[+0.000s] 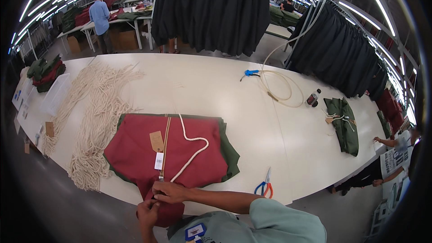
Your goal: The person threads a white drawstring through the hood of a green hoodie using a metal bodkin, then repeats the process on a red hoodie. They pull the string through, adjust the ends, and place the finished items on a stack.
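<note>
A dark red garment [202,148] with a green layer showing round its edges lies on the table, its lower part drawn over the front edge. Down its middle runs a brass-coloured zip [166,139]; a brown tag [156,141] and a white label [159,160] lie beside it. Closed on the garment's gathered red cloth is my left hand [147,213]. My right hand [170,193] pinches the cloth just above, fingertips close to the left ones. A thick white cord [196,154] curves over the garment down to my right hand; its lower end is hidden.
Scissors [266,184] with blue and orange handles lie right of the garment. Bundled white cords [96,121] cover the left side. Farther right are a blue air gun [252,73] with coiled hose, a dark bottle [313,98] and a folded green garment [343,126]. Another person [402,146] stands at right.
</note>
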Demonstrator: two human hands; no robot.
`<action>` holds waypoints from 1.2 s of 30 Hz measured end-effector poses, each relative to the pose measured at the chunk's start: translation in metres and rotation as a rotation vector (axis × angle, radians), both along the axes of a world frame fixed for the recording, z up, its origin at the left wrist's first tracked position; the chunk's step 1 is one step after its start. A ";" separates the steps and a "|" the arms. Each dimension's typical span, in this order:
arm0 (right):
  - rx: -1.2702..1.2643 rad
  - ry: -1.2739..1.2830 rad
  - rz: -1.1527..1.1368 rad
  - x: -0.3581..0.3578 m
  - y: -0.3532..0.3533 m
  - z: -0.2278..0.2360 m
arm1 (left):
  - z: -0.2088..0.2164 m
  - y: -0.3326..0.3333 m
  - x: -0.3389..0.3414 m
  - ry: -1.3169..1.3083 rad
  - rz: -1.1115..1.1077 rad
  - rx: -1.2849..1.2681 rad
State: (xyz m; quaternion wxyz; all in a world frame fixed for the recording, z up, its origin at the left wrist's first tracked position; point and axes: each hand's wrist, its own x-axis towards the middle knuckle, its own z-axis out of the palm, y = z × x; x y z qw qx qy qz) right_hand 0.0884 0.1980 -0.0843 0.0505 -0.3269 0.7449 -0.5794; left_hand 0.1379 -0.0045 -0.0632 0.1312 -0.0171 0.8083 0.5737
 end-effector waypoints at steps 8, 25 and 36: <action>0.028 -0.104 0.073 -0.017 0.029 -0.003 | -0.001 0.009 -0.023 0.067 -0.039 -0.034; 0.060 -0.129 0.103 -0.012 0.024 -0.017 | 0.010 -0.006 -0.012 0.099 -0.131 -0.327; -0.087 -0.214 0.030 -0.003 0.008 -0.018 | 0.009 -0.007 -0.016 0.119 -0.251 -0.322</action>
